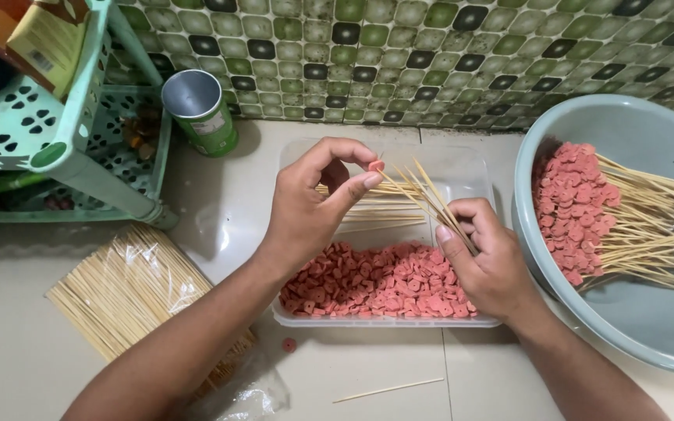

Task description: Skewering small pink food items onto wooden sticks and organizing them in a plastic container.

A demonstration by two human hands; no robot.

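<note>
Both bare forearms reach in from the bottom edge. The left hand is raised, thumb and forefinger pinched together at their tips. The right hand is curled into a loose fist, thumb pressed along its fingers

- Tray sits centre frame, sausage slices piled in its near half.
- Basin at right, holding loaded skewers.
- Bagged sticks lie lower left.
- Rack upper left, can just beside it.
</note>
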